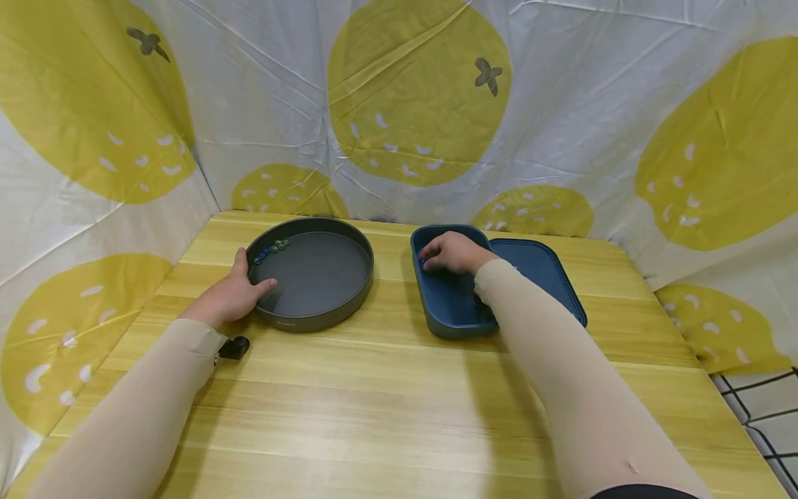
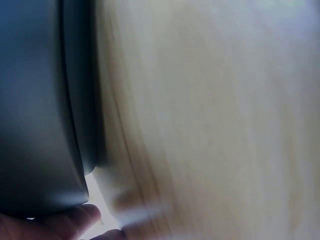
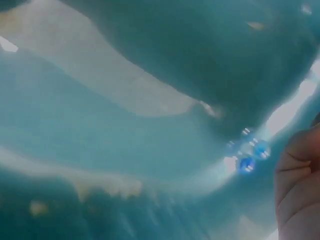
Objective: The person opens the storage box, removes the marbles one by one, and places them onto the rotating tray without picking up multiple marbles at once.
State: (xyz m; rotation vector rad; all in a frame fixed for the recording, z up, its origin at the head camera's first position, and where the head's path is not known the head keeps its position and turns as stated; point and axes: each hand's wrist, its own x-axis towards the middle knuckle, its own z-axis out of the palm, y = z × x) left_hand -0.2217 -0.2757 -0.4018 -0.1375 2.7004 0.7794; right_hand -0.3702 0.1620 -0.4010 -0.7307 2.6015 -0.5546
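Note:
A round dark grey pan (image 1: pixel 321 274) stands on the left of the table, with several green and blue glass marbles (image 1: pixel 271 251) along its inner left wall. My left hand (image 1: pixel 231 294) holds the pan's left rim, the thumb over the edge and the other fingers outside; fingertips show under the rim in the left wrist view. My right hand (image 1: pixel 455 254) reaches into a blue rectangular container (image 1: pixel 451 301), fingers bent loosely. Several blue and clear marbles (image 3: pixel 247 152) lie in that container, just beside and apart from the fingers in the right wrist view.
A flat blue lid (image 1: pixel 542 267) lies right of the container, partly behind the right forearm. Both vessels stand near the back of the wooden table (image 1: pixel 374 409). A lemon-print cloth (image 1: pixel 411 90) hangs behind and at the sides. Black wire grid (image 1: pixel 763 409) shows at right.

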